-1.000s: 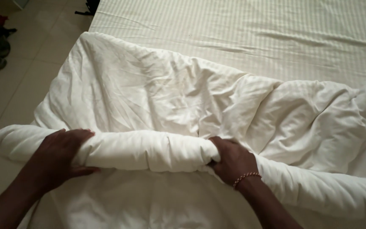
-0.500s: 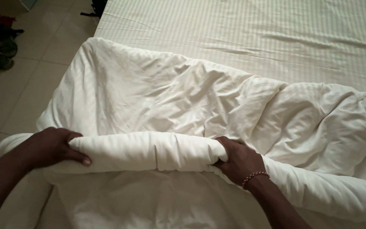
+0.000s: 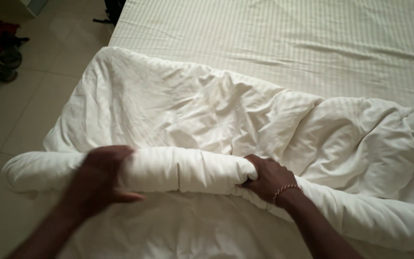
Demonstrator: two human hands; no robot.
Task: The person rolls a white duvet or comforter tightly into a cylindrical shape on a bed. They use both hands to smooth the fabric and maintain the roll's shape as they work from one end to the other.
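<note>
The left hand [image 3: 102, 180] has slid inward, cupping the duvet roll [image 3: 183, 169]; the right hand [image 3: 267, 178] grips it closed.

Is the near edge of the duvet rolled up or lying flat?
Rolled: the duvet edge forms a thick tube, gripped by the left hand and right hand.

The bed [image 3: 274, 43] wears a pale striped sheet [image 3: 341, 62]; a crumpled white duvet [image 3: 192, 105] lies on the bed's near part, its near edge rolled.
</note>
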